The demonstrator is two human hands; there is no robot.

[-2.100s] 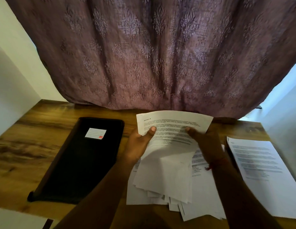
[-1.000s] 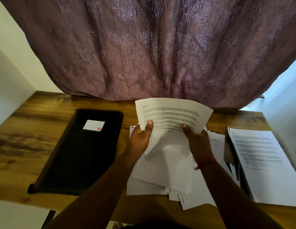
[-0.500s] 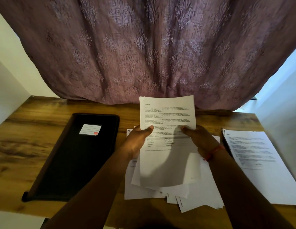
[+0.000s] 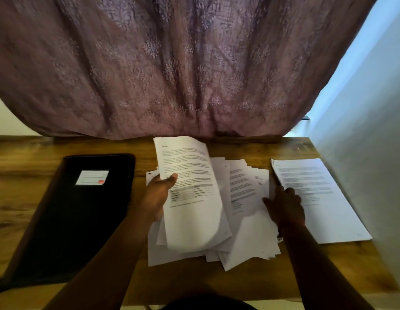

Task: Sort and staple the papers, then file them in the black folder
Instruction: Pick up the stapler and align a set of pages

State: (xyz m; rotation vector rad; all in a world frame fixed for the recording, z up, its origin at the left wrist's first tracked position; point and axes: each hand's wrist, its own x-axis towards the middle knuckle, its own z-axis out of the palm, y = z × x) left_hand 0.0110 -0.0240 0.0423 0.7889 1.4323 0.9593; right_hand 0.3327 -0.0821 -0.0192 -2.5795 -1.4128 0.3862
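Sorting is under way: the left hand (image 4: 157, 195) pinches a printed sheet (image 4: 190, 189) above the loose paper pile (image 4: 246, 220), the right hand (image 4: 284, 204), fingers apparently relaxed, rests at the sorted stack (image 4: 317, 198), so that sheet likely goes there next, with the closed black folder (image 4: 67, 220) waiting leftward.

We see 2 bare forearms, no sleeves. Our left hand (image 4: 157, 195) wears nothing; our right hand (image 4: 285, 206) has a thin band at its wrist, mostly shadowed.
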